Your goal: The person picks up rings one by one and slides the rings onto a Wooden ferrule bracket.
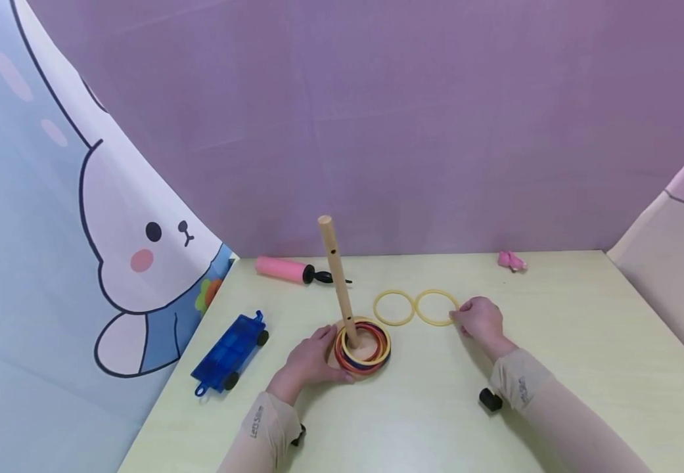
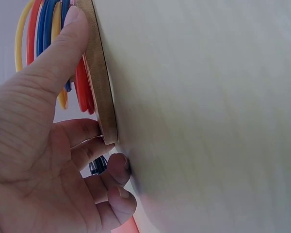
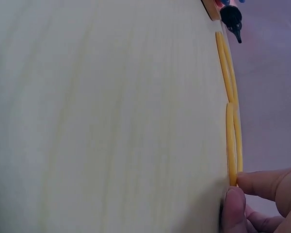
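A tall wooden post [image 1: 337,276] rises from a round wooden base [image 2: 103,92], with yellow, red and blue rings [image 1: 386,347] stacked loosely around its foot. My left hand [image 1: 311,361] grips the base from its left side, thumb at the near edge and fingers around the far edge. To the right of the stand, two yellow rings lie side by side on the table: a nearer-to-the-post ring [image 1: 393,324] and a right-hand ring [image 1: 436,324]. My right hand [image 1: 480,323] pinches the right-hand ring at its right edge between thumb and forefinger.
Left of the stand is a blue toy wagon [image 1: 227,353] with black wheels. A pink hand pump [image 1: 282,269] lies behind the post, its black nozzle pointing right. Some small pink item [image 1: 512,261] sits near the table's back edge. A purple backdrop [image 1: 407,131] stands behind the table.
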Motion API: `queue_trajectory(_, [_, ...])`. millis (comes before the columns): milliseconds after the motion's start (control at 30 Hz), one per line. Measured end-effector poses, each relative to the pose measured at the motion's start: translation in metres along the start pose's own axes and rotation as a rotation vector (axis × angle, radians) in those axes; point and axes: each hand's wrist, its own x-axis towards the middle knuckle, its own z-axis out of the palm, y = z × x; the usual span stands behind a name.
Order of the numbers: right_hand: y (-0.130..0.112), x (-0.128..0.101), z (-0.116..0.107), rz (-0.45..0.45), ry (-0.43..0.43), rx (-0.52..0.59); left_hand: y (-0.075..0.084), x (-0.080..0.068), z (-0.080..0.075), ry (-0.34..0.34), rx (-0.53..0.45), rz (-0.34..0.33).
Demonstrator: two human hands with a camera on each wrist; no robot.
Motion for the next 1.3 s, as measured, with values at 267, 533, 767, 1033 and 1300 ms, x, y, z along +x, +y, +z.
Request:
queue_trajectory(267, [0.001,-0.002,-0.005,-0.017,-0.020,-0.115,-0.001,-0.001,-0.001,0.008,0.008,0.002])
queue_trajectory(533, [-0.002,-0.008,-0.006,-0.086,-0.029,-0.239,0.000,0.000,-0.002,0.015,0.002,-0.001])
queue_trajectory(767, [-0.004,-0.015,-0.005,-0.130,-0.062,-0.204,0.000,0.000,-0.001,0.022,-0.002,-0.007])
queue_trajectory(1033, [-0.003,-0.022,-0.005,-0.063,-0.154,-0.064,0.002,0.001,-0.001,0.016,0.006,-0.012])
queue_trajectory(1300, [-0.004,-0.029,-0.006,-0.058,-0.206,0.048,0.003,0.002,-0.002,0.025,0.015,0.003])
